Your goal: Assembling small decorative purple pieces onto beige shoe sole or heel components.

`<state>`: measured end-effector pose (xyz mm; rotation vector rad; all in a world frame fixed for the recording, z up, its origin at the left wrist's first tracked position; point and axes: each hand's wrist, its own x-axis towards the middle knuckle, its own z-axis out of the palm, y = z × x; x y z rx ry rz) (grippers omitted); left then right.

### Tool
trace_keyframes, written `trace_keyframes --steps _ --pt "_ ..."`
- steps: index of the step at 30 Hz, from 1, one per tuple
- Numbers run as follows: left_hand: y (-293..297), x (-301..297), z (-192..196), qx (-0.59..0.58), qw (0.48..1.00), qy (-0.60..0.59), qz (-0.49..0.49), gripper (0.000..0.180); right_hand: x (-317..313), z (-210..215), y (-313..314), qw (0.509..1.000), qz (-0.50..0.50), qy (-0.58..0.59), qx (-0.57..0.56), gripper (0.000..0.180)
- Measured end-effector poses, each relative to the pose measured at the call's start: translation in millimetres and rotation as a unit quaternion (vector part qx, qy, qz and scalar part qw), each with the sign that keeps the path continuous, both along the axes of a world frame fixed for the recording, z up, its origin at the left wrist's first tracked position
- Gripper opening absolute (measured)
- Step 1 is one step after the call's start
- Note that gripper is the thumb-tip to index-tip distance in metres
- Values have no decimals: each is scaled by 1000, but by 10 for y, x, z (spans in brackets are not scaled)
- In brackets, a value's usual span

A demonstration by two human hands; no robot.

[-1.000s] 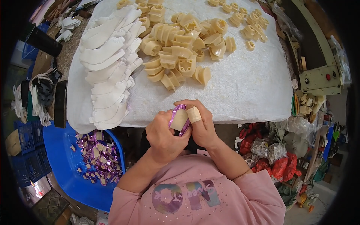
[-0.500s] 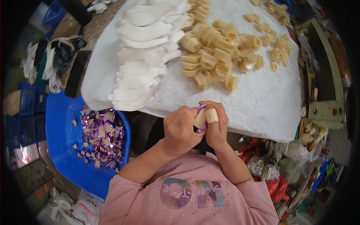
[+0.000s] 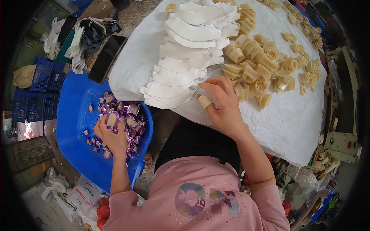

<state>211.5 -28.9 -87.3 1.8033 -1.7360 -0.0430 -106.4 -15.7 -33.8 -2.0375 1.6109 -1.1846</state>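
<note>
A small packing workshop is showing itself here — a white-covered worktable (image 3: 293, 127) is carrying heaps of cream moulded pieces (image 3: 254, 69) and stacked white cut-outs (image 3: 185, 57), a blue tub (image 3: 73, 127) is filling with purple-wrapped items (image 3: 123, 115), and crates (image 3: 38, 77), sacks and a machine (image 3: 343, 142) are crowding round.

Black phone (image 3: 106, 57) lying on tabletop, just beside white cloth's (image 3: 293, 123) left edge. Gloves (image 3: 79, 48) piling near phone, further left. Dark blue crates (image 3: 32, 90) standing on floor at far left, tan bag (image 3: 24, 76) leaning beside them. Cream machine (image 3: 342, 142) sitting off cloth's right edge. Red wrappers (image 3: 103, 210) and white sacks (image 3: 83, 194) littering floor below.
</note>
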Motion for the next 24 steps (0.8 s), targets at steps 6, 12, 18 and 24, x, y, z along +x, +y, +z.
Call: trace_keyframes --steps 6,12,18,24 --pt "-101 -143 91 -22 999 -23 40 48 107 57 -223 998 -9 52 -27 33" --pt "-362 -870 325 -113 966 61 -227 29 331 88 -500 991 25 119 -48 22" --pt "-375 -1183 223 -130 946 36 -294 29 628 85 -793 963 50 252 -78 11" --pt "-364 -1194 199 -130 950 47 -281 29 689 54 -892 961 45 271 -41 7"
